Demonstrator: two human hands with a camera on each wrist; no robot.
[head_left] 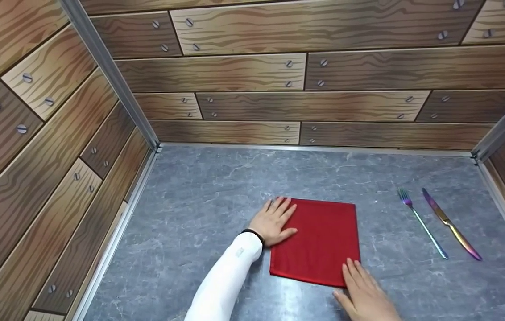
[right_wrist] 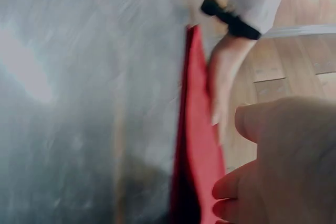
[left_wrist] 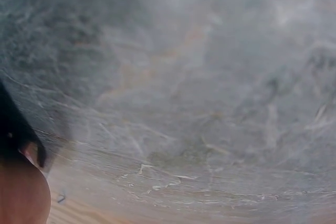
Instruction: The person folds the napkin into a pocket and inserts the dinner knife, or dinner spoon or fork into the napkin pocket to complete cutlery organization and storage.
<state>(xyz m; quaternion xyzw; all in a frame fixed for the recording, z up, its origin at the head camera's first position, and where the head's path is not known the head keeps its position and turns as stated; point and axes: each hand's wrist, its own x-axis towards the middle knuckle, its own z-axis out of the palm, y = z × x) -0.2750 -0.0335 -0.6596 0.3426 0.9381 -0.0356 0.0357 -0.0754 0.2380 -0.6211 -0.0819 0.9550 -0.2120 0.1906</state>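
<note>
A folded red cloth (head_left: 319,240) lies flat on the grey marbled table, nearly square. My left hand (head_left: 272,225) rests on its left edge with the fingers spread, the fingertips near the upper left corner. My right hand (head_left: 366,292) touches the lower right corner with straight fingers, the thumb apart on the near side. The right wrist view shows the cloth's layered edge (right_wrist: 197,119), the left hand (right_wrist: 226,72) beyond it and the right hand (right_wrist: 289,166) close by. In the left wrist view only a bit of the hand (left_wrist: 23,195) shows at the lower left.
A shiny multicoloured fork (head_left: 423,225) and a knife (head_left: 451,225) lie side by side to the right of the cloth. Wood-patterned walls with a metal edge strip (head_left: 319,148) close off the table's back, left and right sides.
</note>
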